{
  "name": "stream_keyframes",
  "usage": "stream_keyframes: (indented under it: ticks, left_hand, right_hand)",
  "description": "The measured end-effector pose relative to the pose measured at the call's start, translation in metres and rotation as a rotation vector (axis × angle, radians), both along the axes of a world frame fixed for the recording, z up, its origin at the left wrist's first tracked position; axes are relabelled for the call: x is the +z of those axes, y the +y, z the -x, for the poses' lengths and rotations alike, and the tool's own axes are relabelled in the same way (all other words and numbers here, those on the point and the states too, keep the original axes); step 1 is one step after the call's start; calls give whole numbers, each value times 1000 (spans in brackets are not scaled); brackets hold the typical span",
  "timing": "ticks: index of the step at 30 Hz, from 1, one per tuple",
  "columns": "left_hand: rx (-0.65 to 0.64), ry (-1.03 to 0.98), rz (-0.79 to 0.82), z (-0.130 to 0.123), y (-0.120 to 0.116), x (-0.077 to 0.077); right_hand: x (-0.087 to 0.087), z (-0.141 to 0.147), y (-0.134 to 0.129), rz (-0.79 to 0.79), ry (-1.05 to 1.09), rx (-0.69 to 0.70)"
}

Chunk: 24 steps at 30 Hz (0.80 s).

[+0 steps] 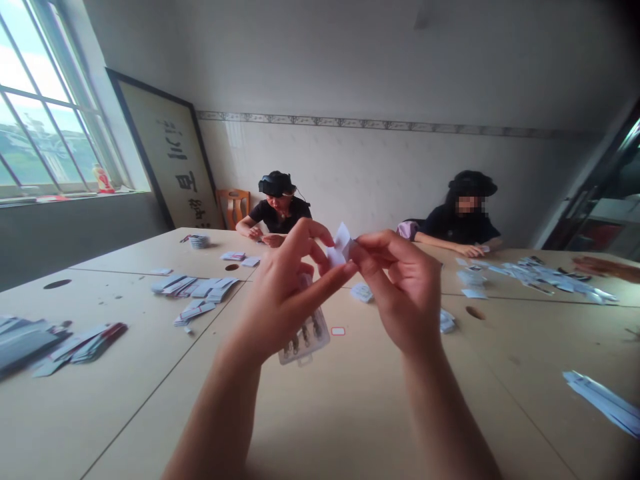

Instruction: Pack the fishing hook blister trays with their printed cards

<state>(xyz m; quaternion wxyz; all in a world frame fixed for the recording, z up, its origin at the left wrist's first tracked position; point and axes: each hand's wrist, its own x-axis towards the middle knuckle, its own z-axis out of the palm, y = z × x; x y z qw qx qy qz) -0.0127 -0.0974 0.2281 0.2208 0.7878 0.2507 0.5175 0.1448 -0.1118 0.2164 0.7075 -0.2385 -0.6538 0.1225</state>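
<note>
In the middle of the view, a small folded piece of white paper (341, 245) is raised above the table, its flaps apart. My left hand (287, 293) holds its left side, thumb stretched under it and index finger bent over it. My right hand (407, 287) pinches the right edge between thumb and fingers. Beneath my left hand lies a clear plastic case (313, 343) with several metal pieces inside, partly hidden by the hand. Beside the case is a small white label with a red border (339, 331).
Stacks of white cards (195, 287) and more stacks (30, 340) lie on the left of the table (320, 427). A spread pile of strips (545, 275) lies right. Two people (280, 207) sit opposite; another person's hand (595, 265) reaches in from the right.
</note>
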Motion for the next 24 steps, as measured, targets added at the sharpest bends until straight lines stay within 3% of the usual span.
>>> stream_keyframes:
  ticks: [10, 24]
  left_hand:
    - [62, -60, -96, 5, 4, -3]
    - [120, -116, -122, 8, 7, -2]
  right_hand:
    - [-2, -3, 3, 41, -6, 28]
    - [2, -6, 4, 183, -82, 195]
